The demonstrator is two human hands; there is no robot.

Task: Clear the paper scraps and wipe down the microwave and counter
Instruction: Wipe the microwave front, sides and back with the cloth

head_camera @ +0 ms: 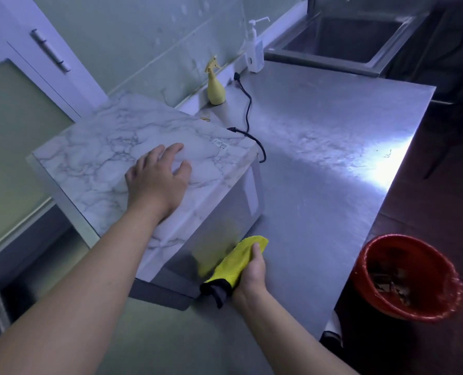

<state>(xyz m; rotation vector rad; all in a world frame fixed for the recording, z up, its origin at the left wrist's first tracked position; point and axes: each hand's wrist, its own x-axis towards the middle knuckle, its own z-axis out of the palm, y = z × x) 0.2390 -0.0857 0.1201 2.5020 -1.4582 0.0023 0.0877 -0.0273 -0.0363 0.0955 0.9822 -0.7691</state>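
- here, the microwave point(149, 169) fills the left-centre of the frame, its top covered in white marble-patterned film with grey veins and a small label near its right corner; its shiny side face mirrors a yellow blur.
- the left hand point(157, 180) lies flat on the microwave's top, fingers spread and open, gripping nothing.
- the right hand point(252, 277), at lower centre, is closed around a yellow cloth point(238, 263) with a dark grey edge hanging at its lower end; the cloth is pressed against the lower part of the microwave's side face.
- the steel counter point(333, 163) runs from centre to upper right, brushed and glaring near its right edge.
- a black cord point(247, 109) curls from the wall to the microwave's back.
- a yellow spray bottle point(215, 87) stands by the wall at upper centre, a white pump bottle point(254, 50) further right.
- a red bin point(406, 277) at lower right, beside the counter edge, holds brownish paper scraps point(389, 282).
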